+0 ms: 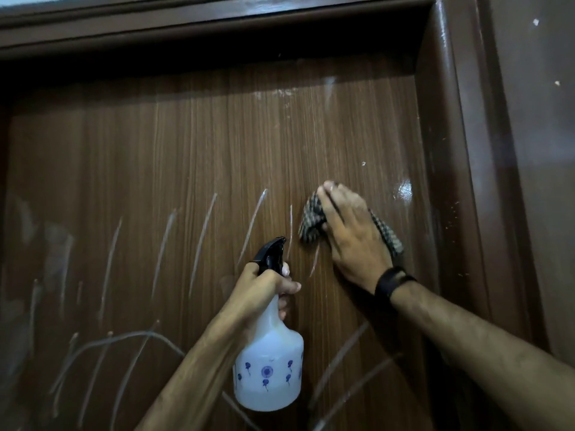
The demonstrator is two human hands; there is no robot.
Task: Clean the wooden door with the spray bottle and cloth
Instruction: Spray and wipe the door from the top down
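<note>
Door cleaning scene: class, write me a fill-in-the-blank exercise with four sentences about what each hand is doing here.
1. The left hand grips the neck of a white spray ____.
2. The right hand presses a checked ____ flat against the door.
3. A black ____ sits on the right wrist.
4. The spray bottle carries small ____ flower prints.

Missing words: bottle; cloth; band; blue
</note>
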